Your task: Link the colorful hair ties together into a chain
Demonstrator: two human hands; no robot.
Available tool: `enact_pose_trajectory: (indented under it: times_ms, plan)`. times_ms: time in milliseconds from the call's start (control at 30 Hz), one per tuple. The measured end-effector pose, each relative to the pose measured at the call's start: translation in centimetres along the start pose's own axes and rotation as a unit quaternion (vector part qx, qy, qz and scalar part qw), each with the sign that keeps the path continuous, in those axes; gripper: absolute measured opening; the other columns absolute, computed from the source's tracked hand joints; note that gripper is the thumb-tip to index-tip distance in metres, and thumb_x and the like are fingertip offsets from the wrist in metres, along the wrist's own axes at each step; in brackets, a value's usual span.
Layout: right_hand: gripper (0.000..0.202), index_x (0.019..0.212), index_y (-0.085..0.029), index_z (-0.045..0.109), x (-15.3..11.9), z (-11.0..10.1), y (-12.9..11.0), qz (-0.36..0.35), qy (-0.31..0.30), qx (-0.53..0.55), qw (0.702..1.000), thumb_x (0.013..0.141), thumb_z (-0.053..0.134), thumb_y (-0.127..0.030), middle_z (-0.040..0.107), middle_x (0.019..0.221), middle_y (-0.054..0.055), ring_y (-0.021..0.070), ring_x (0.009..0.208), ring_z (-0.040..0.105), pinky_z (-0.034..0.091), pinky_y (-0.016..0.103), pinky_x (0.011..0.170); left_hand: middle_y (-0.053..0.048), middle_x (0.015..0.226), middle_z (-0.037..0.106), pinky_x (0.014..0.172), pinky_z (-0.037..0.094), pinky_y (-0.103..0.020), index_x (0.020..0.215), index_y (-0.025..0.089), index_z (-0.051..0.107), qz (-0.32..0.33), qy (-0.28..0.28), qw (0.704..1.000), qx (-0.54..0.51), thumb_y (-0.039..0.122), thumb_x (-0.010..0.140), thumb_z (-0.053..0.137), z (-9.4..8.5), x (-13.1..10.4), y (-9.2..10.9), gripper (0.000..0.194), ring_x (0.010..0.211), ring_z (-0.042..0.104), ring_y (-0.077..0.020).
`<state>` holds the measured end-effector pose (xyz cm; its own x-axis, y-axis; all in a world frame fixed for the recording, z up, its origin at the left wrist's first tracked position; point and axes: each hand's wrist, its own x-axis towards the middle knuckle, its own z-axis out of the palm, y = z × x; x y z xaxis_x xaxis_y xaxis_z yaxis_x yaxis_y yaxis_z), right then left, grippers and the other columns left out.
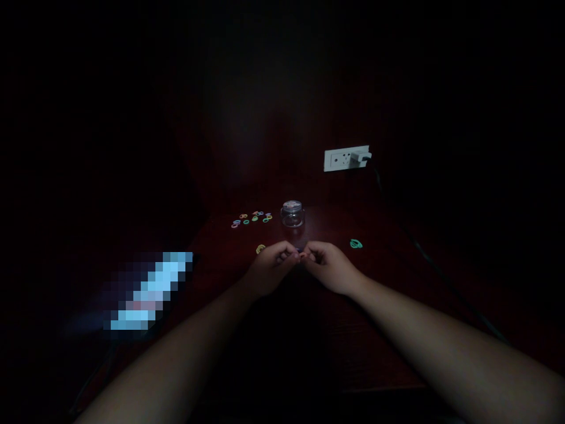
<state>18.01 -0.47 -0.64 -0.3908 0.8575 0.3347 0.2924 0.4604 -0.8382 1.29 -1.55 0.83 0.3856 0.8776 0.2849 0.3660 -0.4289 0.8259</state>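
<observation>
Both hands meet at the middle of the dark red table (366, 330), fingertips almost touching. My left hand (274, 266) is closed in a pinch, and my right hand (329, 265) is pinched too. Between them shows a small purplish bit (299, 251), too small and dim to name. Just behind the hands stands a clear jar (292, 215) with its lid on. A yellow band (260, 249) lies beside my left hand, partly hidden by it. Green bands (355, 244) lie to the right of my right hand.
Several small coloured rings (246, 222) are scattered left of the jar. A white wall socket (339, 159) holds a plug, whose cable (424, 252) runs down the right side. At the left glows a pixelated screen (154, 291). The surroundings are very dark.
</observation>
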Motion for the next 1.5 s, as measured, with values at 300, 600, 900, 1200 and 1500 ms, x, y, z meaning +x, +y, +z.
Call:
enact_pose_trajectory:
  times_ms: [300, 600, 900, 1200, 1500]
  plan:
    - [0.009, 0.067, -0.016, 0.048, 0.1, 0.0, 0.2, 0.016, 0.004, -0.009, 1.000, 0.072, 0.052, -0.022, 0.044, 0.056, -0.005, 0.0070, 0.050, 0.038, 0.029, 0.019, 0.048, 0.001, 0.069, 0.056, 0.053, 0.037, -0.018, 0.083, 0.014, 0.056, -0.025, 0.012, 0.999, -0.016, 0.030, 0.079, 0.054, 0.3, 0.1, -0.3, 0.017, 0.058, 0.047, -0.0075]
    - [0.014, 0.072, -0.014, 0.058, 1.0, -1.1, 0.4, -0.001, 0.015, -0.067, 0.998, 0.076, 0.051, -0.025, 0.053, 0.060, -0.001, 0.0085, 0.053, 0.045, 0.032, 0.020, 0.051, -0.001, 0.071, 0.060, 0.054, 0.040, -0.019, 0.082, 0.015, 0.057, -0.035, 0.038, 0.999, -0.016, 0.031, 0.076, 0.057, 0.0, 0.4, -1.5, 0.018, 0.061, 0.052, -0.0092]
    - [0.016, 0.071, -0.017, 0.065, 2.1, -6.6, 3.1, 0.135, 0.199, -0.231, 0.943, 0.075, 0.055, -0.028, 0.066, 0.072, 0.003, 0.0121, 0.063, 0.056, 0.037, 0.021, 0.057, -0.002, 0.068, 0.060, 0.052, 0.039, -0.019, 0.080, 0.014, 0.056, -0.036, 0.127, 0.991, -0.016, 0.030, 0.074, 0.058, -1.3, 0.9, -2.0, 0.017, 0.059, 0.052, -0.0099]
    - [0.009, 0.070, -0.018, 0.064, 1.6, -6.3, 3.2, 0.162, 0.108, -0.303, 0.933, 0.071, 0.058, -0.024, 0.066, 0.071, 0.003, 0.0111, 0.062, 0.057, 0.036, 0.020, 0.055, -0.003, 0.072, 0.061, 0.053, 0.042, -0.021, 0.083, 0.014, 0.056, -0.011, 0.239, 0.971, 0.026, 0.034, 0.077, 0.052, -3.8, 1.6, -3.9, 0.021, 0.057, 0.053, -0.0104]
    - [0.009, 0.071, -0.018, 0.064, 1.4, -6.2, 2.7, 0.149, 0.079, -0.312, 0.935, 0.070, 0.056, -0.021, 0.065, 0.071, 0.003, 0.0113, 0.064, 0.056, 0.036, 0.019, 0.057, -0.006, 0.092, 0.066, 0.078, 0.045, -0.029, 0.091, 0.017, 0.058, -0.111, 0.293, 0.927, 0.207, 0.026, 0.081, 0.042, -6.6, 2.0, -6.0, 0.021, 0.083, 0.060, -0.0176]
